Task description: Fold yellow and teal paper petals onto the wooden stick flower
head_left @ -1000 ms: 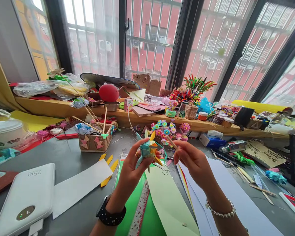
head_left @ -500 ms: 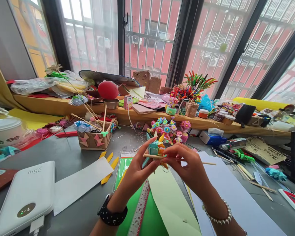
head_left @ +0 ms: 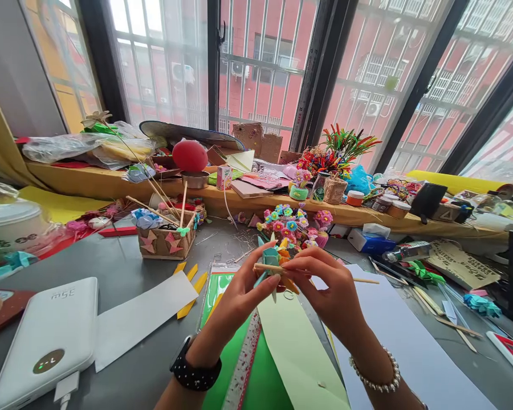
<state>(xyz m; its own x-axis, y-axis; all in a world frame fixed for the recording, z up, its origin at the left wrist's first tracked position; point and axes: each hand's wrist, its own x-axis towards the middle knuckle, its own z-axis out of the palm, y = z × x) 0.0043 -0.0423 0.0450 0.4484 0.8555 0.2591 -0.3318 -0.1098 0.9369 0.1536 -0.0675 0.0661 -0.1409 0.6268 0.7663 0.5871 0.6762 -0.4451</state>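
Observation:
My left hand (head_left: 239,296) pinches a small folded paper flower (head_left: 272,257) with teal, orange and yellow petals, held up over the table. My right hand (head_left: 327,287) grips a thin wooden stick (head_left: 363,279) that lies level across the flower, its far end pointing right. Both hands meet at the flower, above a pale green paper strip (head_left: 299,353) and a green sheet (head_left: 226,353). A black watch is on my left wrist, a bead bracelet on my right.
A white power bank (head_left: 47,336) and a white paper strip (head_left: 141,319) lie at the left. A cardboard box of sticks (head_left: 166,242) and small paper flowers (head_left: 290,225) stand behind the hands. White sheets (head_left: 410,341) lie at the right. A cluttered wooden sill (head_left: 239,199) runs under the windows.
My right hand turned the stick from pointing up to lying level and brought it against the flower; the two hands closed together and dropped slightly.

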